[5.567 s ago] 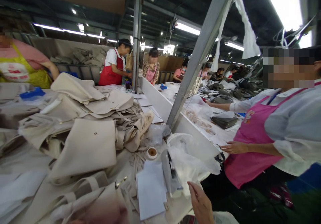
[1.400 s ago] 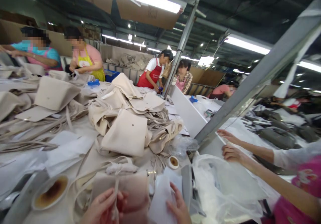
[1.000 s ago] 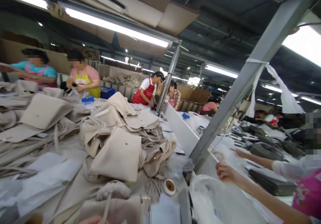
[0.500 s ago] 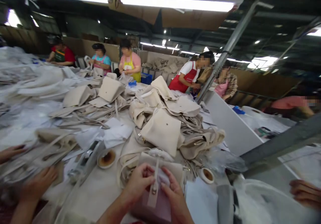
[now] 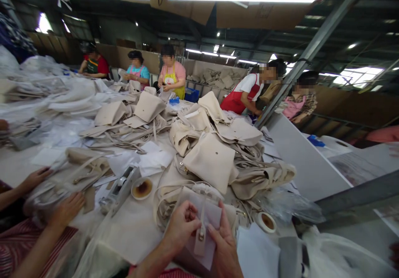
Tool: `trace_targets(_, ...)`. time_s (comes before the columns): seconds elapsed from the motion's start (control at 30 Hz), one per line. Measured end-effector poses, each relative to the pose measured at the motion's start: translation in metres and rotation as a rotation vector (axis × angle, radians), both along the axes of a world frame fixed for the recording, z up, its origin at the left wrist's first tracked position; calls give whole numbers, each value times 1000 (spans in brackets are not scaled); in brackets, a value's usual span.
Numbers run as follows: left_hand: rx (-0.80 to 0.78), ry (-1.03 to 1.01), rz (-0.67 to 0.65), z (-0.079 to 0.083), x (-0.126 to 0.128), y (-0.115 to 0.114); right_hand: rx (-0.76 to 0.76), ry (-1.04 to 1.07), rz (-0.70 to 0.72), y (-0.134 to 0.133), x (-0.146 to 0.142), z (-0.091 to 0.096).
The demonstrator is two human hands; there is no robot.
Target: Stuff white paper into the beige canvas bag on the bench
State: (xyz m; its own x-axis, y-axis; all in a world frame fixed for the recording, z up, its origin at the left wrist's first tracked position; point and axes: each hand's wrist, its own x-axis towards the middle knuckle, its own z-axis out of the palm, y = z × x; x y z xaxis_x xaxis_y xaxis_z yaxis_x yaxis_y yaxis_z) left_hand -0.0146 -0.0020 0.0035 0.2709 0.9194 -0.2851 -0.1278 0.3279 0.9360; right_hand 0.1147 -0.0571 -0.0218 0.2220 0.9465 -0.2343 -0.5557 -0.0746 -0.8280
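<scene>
Close to me, a beige handbag (image 5: 181, 195) lies with its narrow strap (image 5: 199, 244) hanging toward me, a metal turn clasp (image 5: 201, 233) near the strap's end. My left hand (image 5: 182, 226) is closed, thumb and fingertips pinched at the strap's left edge. Behind the strap is a thin white sheet (image 5: 210, 256). My right hand (image 5: 226, 240) grips this sheet from the right, thumb in front beside the clasp and fingers extending up along its far edge. Part of the bag under the sheet is hidden.
A heap of beige bags (image 5: 210, 157) rises ahead. Tape rolls (image 5: 141, 188) lie on both sides, and a tape dispenser (image 5: 120, 188) stands left. White paper (image 5: 258, 249) and plastic (image 5: 336, 253) lie right. A co-worker's hands (image 5: 67, 209) handle a bag at left; a metal post (image 5: 311, 49) slants at right.
The whole view has shifted, so things appear farther right. The white sheet now shows a corner beyond the strap, and my right fingers are straighter. Both hands stay at the strap and sheet.
</scene>
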Motion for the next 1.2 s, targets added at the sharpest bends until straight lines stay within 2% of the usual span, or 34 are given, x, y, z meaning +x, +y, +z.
trace_targets(0.13, 12, 9, 3, -1, 0, 1, 4, 71, 21, 3, -5, 11)
trace_targets(0.33, 33, 9, -51, -3, -2, 3, -93, -7, 6, 8, -6, 23)
trace_targets(0.47, 126, 85, -66, -2, -6, 3, -139, -82, -53, 13, -10, 26)
trace_targets(0.63, 246, 333, 108, 4, -22, 4, -155, -40, -80, 15, -14, 25)
trace_targets(0.67, 228, 328, 129, 4, -27, 5, -154, -17, -77, 15, -14, 24)
trace_targets(0.73, 72, 229, 83, 3, -34, 7, -154, 12, -68, 15, -13, 22)
trace_targets(0.8, -165, 29, -64, 3, -38, 7, -158, -14, -67, 14, -12, 21)
trace_targets(0.87, -313, -185, -198, 6, -36, 5, -163, -91, -89, 14, -11, 21)
trace_targets(0.93, -311, -283, -240, 10, -31, 3, -170, -182, -124, 14, -10, 21)
trace_targets(1.1, -259, -87, -131, 12, -14, -1, -152, -304, -151, 16, -3, 14)
trace_targets(1.2, -255, -91, -78, 8, -10, -1, -142, -351, -174, 19, 3, 7)
